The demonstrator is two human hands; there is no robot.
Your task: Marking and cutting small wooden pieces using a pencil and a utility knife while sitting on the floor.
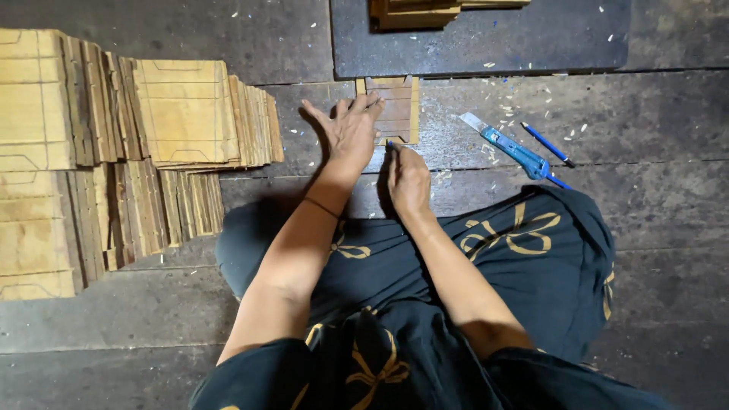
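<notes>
Leftmost on the floor (152,319), stacked cardboard pieces (129,144) fan out. Next, the left hand (351,129) lies spread flat on a small cardboard piece (399,106); the right hand (408,178), curled narrow, marks its edge, best pinned firmly. A blue utility knife (510,148) lies rightward.

Cutter (510,146) right, wood stacks (114,144) left; floor between.

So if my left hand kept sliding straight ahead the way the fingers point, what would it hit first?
The left hand already rests on the small cut wooden piece; past that, likely the edge of the dark mat.
</notes>
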